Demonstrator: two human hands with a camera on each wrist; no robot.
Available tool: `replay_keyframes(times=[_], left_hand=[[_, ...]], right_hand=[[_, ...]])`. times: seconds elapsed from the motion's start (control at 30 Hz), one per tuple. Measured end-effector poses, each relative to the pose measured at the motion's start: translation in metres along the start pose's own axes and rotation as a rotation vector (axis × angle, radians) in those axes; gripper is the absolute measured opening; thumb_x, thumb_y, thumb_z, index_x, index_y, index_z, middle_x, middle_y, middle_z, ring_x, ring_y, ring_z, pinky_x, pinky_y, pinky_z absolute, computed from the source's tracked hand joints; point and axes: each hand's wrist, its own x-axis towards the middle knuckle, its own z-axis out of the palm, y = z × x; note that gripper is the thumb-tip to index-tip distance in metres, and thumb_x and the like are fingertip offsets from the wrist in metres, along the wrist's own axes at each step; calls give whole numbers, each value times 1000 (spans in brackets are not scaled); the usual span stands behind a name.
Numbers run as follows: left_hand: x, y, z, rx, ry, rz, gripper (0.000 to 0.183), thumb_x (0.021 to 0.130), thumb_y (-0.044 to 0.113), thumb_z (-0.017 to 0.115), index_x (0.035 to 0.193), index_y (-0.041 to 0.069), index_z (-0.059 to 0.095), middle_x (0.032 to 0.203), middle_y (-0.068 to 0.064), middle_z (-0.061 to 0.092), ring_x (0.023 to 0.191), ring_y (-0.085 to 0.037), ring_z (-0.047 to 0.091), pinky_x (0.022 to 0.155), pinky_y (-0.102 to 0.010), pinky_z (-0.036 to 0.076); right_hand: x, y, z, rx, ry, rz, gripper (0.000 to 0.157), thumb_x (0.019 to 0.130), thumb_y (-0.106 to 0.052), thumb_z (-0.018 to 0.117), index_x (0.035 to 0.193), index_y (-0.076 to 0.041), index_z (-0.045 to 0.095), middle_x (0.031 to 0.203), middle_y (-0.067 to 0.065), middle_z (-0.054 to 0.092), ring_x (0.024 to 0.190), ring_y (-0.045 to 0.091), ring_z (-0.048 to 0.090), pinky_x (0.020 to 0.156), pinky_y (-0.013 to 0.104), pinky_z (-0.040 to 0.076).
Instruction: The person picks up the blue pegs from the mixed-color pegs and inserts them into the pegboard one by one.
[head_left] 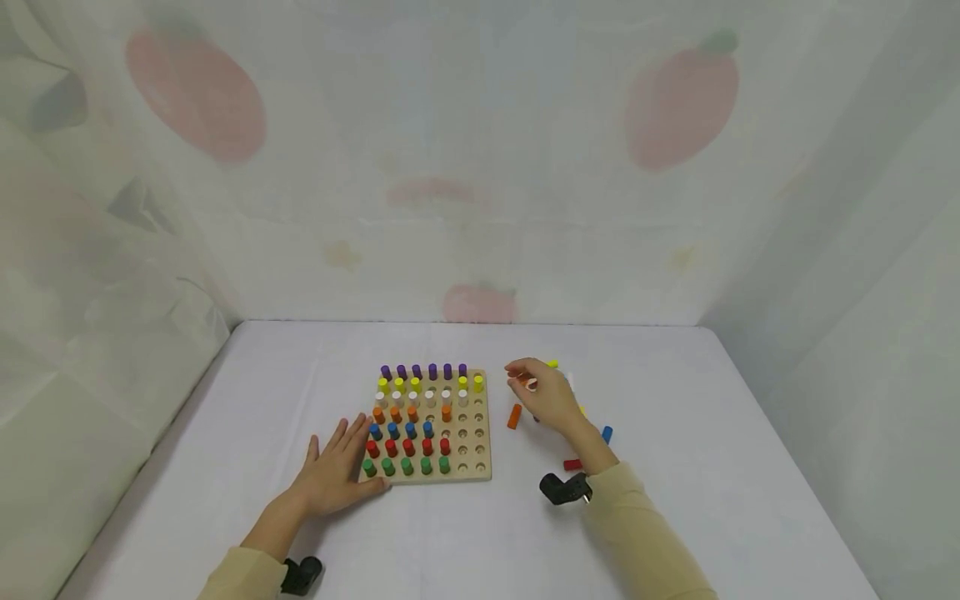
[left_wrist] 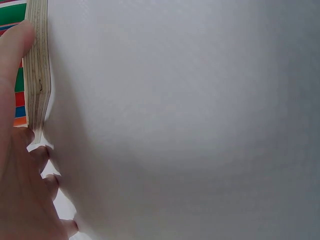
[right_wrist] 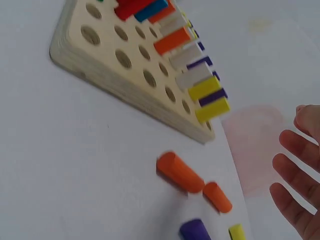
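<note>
A wooden pegboard (head_left: 471,468) lies on the table with rows of purple, yellow, white, orange, blue, red and green pegs, and bare holes toward its right side. My left hand (head_left: 330,477) rests at the board's left front corner, fingers spread and straight, thumb along the front edge. In the left wrist view the thumb touches the board's layered side (left_wrist: 39,75). My right hand (head_left: 549,396) hovers above loose pegs right of the board, fingers loosely bent. Nothing shows between those fingers (right_wrist: 295,150) in the right wrist view. An orange peg (head_left: 514,417) lies near them, with another orange peg (right_wrist: 217,197) beyond it.
Further loose pegs lie around the right forearm: a blue peg (head_left: 607,434), a red peg (head_left: 572,465), a yellow peg (head_left: 552,364) and a purple peg (right_wrist: 194,230). The white table (head_left: 315,367) meets hanging sheets at the back and sides.
</note>
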Motion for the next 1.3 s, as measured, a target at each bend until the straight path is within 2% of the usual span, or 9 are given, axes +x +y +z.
replay_keyframes(times=[0.1,0.23,0.43,0.63,0.8,1.03,1.3], left_hand=[[0,0,1,2,4,1,106,69,71,59,147,9,23,152,-12,21,138,-40,15,102,-71,2],[0,1,1,5,3,-2,106,69,71,59,147,9,23,152,-12,21,139,-40,15,102,-71,2],[-1,1,0,-5,-1,-5,106,70,71,59,147,9,22,153,-12,20,139,-40,14,102,-70,1],[-1,1,0,-4,-1,-5,105,70,71,59,147,9,22,153,-12,20,139,-40,14,102,-70,1],[-1,1,1,1,-1,-3,105,70,70,59,147,9,22,153,-11,20,139,-39,14,102,-70,1],[-1,1,0,7,4,-2,105,70,69,60,146,9,23,152,-12,21,138,-39,15,102,-70,2],[-1,5,-4,17,5,-8,104,70,68,61,146,8,24,152,-13,22,138,-40,16,102,-70,3]], right_hand=[[-1,11,-6,-39,24,7,21,86,-13,63,107,-11,64,99,-1,67,87,13,63,71,30,54],[-3,23,-13,-69,15,51,24,87,-16,63,111,-13,64,101,-1,67,90,14,63,75,30,54],[-6,41,-22,-101,-1,73,28,87,-20,64,113,-11,63,106,3,67,95,20,63,77,36,53],[-10,49,-30,-166,-81,174,38,87,-25,63,121,-10,59,116,7,62,106,26,57,88,44,48],[-12,54,-34,-204,-118,233,42,86,-29,63,123,-9,57,117,9,61,109,28,54,92,46,45],[-15,62,-36,-241,-141,284,46,85,-31,65,123,-7,57,115,10,61,106,28,54,92,46,45],[-15,72,-33,-366,-168,291,46,83,-35,65,120,-8,59,109,10,60,97,26,54,86,42,47]])
